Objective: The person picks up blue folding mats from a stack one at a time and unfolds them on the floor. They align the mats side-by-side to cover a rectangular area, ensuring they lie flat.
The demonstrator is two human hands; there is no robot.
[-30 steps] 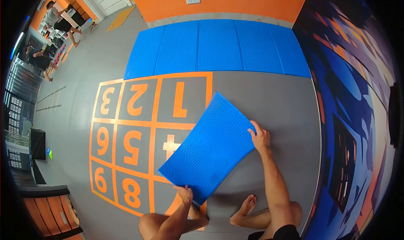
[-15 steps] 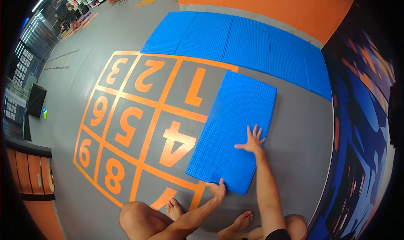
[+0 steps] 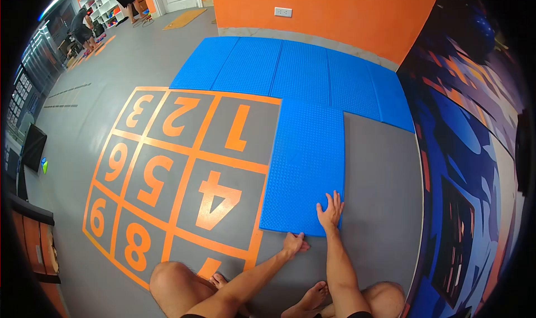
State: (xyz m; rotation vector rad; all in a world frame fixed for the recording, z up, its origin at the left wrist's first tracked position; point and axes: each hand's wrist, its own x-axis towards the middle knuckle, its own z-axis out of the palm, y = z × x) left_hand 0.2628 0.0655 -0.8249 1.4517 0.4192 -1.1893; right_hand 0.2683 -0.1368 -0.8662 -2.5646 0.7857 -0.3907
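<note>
A blue textured foam mat (image 3: 304,162) lies on the grey floor, its far end against a row of matching blue mats (image 3: 301,67). At the mat's near edge is my left hand (image 3: 294,244), its fingers closed at that edge and partly hidden. My right hand (image 3: 331,211) rests flat on top, close to the near right corner, fingers spread. Along the mat's left side runs an orange numbered grid (image 3: 192,157) marked on the floor.
An orange wall (image 3: 324,17) with a white outlet (image 3: 283,11) stands behind the mat row. A patterned dark wall (image 3: 469,167) borders the right side. Two people (image 3: 82,29) are far off at the upper left, near white shelves (image 3: 102,4). My bare feet are close to the mat.
The mat has turned straighter and slid away from me, so its far end now meets the mat row. Both hands moved with it, and my right hand sits nearer its corner.
</note>
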